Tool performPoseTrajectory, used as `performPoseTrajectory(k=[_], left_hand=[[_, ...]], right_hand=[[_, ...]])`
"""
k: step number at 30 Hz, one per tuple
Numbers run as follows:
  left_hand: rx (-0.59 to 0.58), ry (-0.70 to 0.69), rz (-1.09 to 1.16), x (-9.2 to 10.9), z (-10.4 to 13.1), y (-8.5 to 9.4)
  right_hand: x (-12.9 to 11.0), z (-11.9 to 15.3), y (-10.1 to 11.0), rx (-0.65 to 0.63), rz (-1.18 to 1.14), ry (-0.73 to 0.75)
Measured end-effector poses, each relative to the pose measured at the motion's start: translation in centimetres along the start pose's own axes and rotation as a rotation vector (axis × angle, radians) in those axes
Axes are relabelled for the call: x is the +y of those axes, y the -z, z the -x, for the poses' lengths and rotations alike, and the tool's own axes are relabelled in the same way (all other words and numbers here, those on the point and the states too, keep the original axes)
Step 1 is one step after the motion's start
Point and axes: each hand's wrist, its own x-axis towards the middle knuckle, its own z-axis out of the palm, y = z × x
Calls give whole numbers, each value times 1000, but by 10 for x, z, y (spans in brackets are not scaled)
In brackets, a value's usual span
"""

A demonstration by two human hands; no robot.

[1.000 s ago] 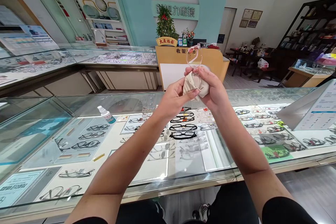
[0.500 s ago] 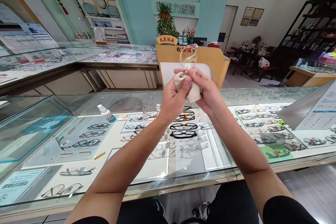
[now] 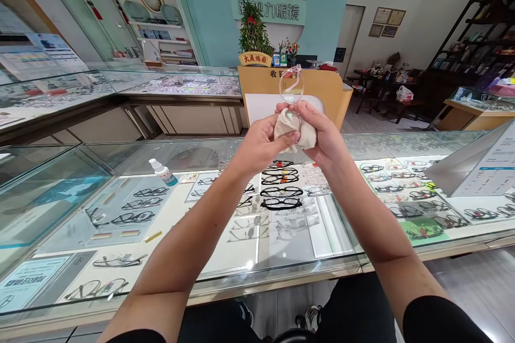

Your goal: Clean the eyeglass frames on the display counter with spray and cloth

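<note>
A pair of glasses with a thin clear pinkish frame (image 3: 292,84) is held up above the counter, one lens upright over my fingers. My left hand (image 3: 269,136) pinches a cream cloth (image 3: 285,122) around the lower lens, with its thumb pressed on the cloth. My right hand (image 3: 317,126) grips the frame near its bridge, thumb and index finger close together, and part of the cloth lies against its palm. The lower lens is mostly covered by the cloth and fingers.
Below my hands is a glass display counter (image 3: 225,273) with several rows of glasses (image 3: 281,192) inside. A white spray bottle (image 3: 163,172) stands at the left on the glass. A folded sign (image 3: 483,163) stands at the right. Farther off is a wooden reception desk (image 3: 333,88).
Both hands, with the glasses and cloth, have shifted slightly right. My left thumb has moved lower across the cloth and now points more sideways.
</note>
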Motion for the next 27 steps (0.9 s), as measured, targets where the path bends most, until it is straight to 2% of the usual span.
performPoseTrajectory(k=[6, 11, 15, 19, 24, 27], left_hand=[[160, -85, -34, -4, 0, -11], [296, -100, -71, -7, 1, -14], [249, -41, -19, -7, -1, -12], [197, -36, 16, -8, -5, -2], [335, -100, 11, -4, -13, 23], [400, -134, -74, 4, -14, 41]], right_hand=[[0, 7, -12, -18, -24, -23], [-3, 9, -12, -61, -23, -43], [-6, 8, -5, -83, -2, -7], [-16, 7, 6, -31, 80, 93], [-35, 7, 26, 72, 168, 152], [-45, 8, 38, 62, 256, 144]])
